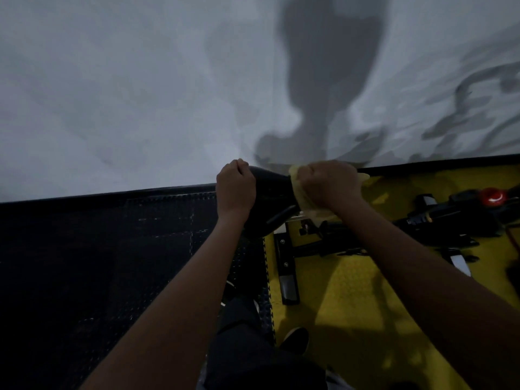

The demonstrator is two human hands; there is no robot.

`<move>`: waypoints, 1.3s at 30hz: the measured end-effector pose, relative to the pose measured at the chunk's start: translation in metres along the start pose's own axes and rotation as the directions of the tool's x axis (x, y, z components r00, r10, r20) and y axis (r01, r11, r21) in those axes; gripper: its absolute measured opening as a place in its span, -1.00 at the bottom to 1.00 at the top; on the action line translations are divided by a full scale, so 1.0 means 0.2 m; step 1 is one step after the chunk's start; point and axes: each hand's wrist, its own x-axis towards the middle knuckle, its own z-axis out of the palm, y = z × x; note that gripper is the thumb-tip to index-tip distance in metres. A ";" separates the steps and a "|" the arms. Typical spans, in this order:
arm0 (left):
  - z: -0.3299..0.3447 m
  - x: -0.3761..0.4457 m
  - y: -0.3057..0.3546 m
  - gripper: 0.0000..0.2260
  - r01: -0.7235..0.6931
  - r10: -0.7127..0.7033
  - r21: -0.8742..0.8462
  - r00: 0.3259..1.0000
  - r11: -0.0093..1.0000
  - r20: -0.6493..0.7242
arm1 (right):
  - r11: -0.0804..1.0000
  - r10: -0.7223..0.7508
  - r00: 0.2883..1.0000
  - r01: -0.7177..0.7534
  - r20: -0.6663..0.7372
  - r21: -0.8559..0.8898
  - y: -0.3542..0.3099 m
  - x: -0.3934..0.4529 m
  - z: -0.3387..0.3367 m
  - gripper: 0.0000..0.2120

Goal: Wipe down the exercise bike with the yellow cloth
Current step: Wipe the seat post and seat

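My left hand [235, 187] is curled around the wide end of the black bike saddle [271, 190]. My right hand [327, 182], at the saddle's narrow end, grips the yellow cloth [299, 195] bunched against it. Below the saddle the bike frame [332, 243] stands on a yellow floor mat [337, 299].

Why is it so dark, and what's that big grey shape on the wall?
Head view: the room is dimly lit, so the black saddle and floor look murky; the grey shape on the wall is a soft-edged shadow, seemingly the person's; the right side smears with blur, and the wide lens bends the wall's bottom edge.
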 end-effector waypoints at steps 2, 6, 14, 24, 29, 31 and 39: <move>0.00 0.00 -0.01 -0.65 0.003 -0.003 0.003 1.000 1.000 -0.002 | 0.996 0.080 0.994 -0.077 0.076 -0.036 -0.17 0.02 0.02 -0.53; 0.00 0.01 -0.02 -0.71 0.023 -0.023 0.006 1.000 1.000 0.002 | 0.984 -0.029 0.997 0.041 -0.071 0.175 -0.44 -0.10 0.13 -0.63; 0.01 0.01 -0.02 -0.66 0.010 -0.010 -0.003 1.000 1.000 0.005 | 0.969 -0.201 0.963 0.222 -0.178 0.106 0.00 -0.11 0.03 -0.59; 0.00 0.02 -0.04 -0.69 0.032 -0.032 0.008 0.999 0.999 0.006 | 0.958 -0.182 0.983 0.182 -0.021 0.222 -0.33 -0.13 0.15 -0.46; 0.01 0.03 -0.04 -0.65 -0.004 0.004 0.012 1.000 1.000 -0.003 | 0.934 -0.331 0.935 0.344 -0.125 0.100 0.07 -0.17 0.03 -0.59; 0.01 0.02 -0.03 -0.64 -0.010 0.010 0.011 1.000 1.000 -0.013 | 0.978 -0.147 0.980 0.165 -0.137 0.129 0.03 -0.10 0.02 -0.61; 0.01 0.02 -0.03 -0.69 0.008 -0.008 0.031 1.000 0.999 -0.015 | 0.959 -0.114 0.993 0.120 -0.039 0.255 -0.37 -0.17 0.15 -0.52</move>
